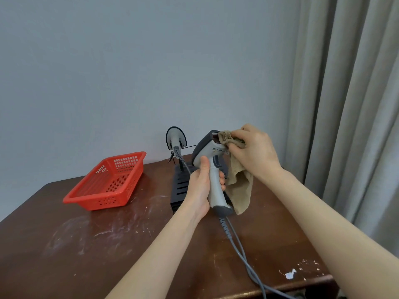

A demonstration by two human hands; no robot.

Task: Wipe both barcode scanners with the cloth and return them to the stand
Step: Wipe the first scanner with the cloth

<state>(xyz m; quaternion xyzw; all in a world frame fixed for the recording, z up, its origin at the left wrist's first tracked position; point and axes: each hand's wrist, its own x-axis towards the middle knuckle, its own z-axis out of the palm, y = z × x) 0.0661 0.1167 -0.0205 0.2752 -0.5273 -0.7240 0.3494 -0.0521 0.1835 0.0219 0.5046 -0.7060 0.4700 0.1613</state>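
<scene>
My left hand (199,186) grips the handle of a grey barcode scanner (208,152), held upright above the black stand (180,186). My right hand (253,152) pinches a tan cloth (239,184) and presses it against the scanner's head by the scan window; the rest of the cloth hangs down beside the handle. A second grey scanner (176,138) sits on the stand's rod at the back, its head near the wall. Grey cables (241,253) run from the scanners toward the table's front edge.
A red plastic basket (108,184) lies on the brown wooden table (86,244) at the left. A grey wall stands close behind the stand. Curtains (345,104) hang at the right, past the table's edge.
</scene>
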